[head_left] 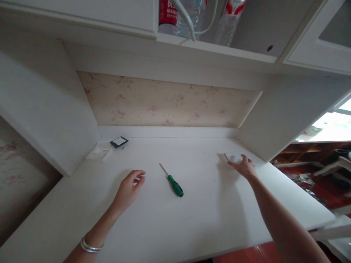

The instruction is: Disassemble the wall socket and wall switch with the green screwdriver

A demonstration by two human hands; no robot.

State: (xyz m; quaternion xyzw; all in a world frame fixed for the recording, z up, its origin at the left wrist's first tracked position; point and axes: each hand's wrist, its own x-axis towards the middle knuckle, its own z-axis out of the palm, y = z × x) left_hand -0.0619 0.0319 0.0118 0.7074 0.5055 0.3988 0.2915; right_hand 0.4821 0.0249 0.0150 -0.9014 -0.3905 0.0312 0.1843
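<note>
A green-handled screwdriver [172,181] lies on the white desk [192,226], tip pointing to the far left. My left hand [128,188] hovers just left of it, fingers loosely curled, holding nothing. My right hand [244,166] reaches to the far right of the desk and rests its fingers on a small white flat object [231,158] next to the side panel. Whether it grips that object is unclear.
A small dark rectangular part [119,141] and a white plate-like piece [99,151] lie in the far left corner. Floral wallpaper backs the alcove. Plastic bottles [175,16] and a white cable stand on the shelf above. Red floor shows to the right.
</note>
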